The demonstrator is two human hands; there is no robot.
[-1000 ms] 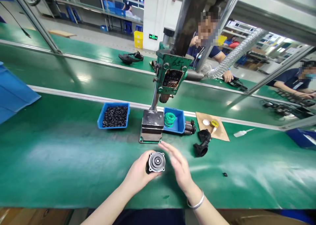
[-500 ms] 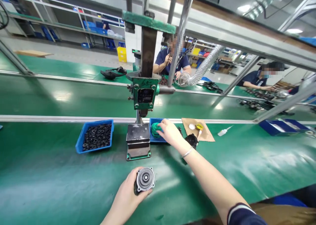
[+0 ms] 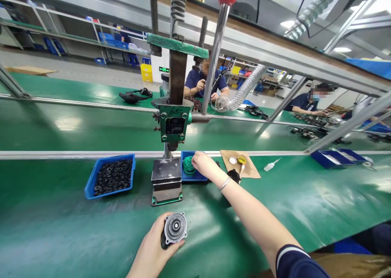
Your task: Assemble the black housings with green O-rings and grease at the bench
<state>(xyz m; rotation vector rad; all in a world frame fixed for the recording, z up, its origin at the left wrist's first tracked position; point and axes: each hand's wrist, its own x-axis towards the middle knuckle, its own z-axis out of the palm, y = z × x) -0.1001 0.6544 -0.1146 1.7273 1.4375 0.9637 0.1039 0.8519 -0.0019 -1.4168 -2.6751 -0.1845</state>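
My left hand is wrapped around a round metal housing with a dark body, a silver four-eared flange and a black centre. The housing's open face points up, just in front of the press base. Over a small blue bin behind it, my right hand reaches in with fingers pinched at the edge of a heap of thin green rings. The fingertips partly cover the ring they grip. Between bin and left hand stands the hand press's steel block.
The green press head and its red-knobbed lever rise above the block. Left of it lies a blue bin of black rings. To the right are brown paper, a black part and a dropper bottle. Two co-workers sit opposite.
My right hand has stayed at the green rings, its fingertips now closer together. The housing stays in my left hand. The whole view has shifted slightly.
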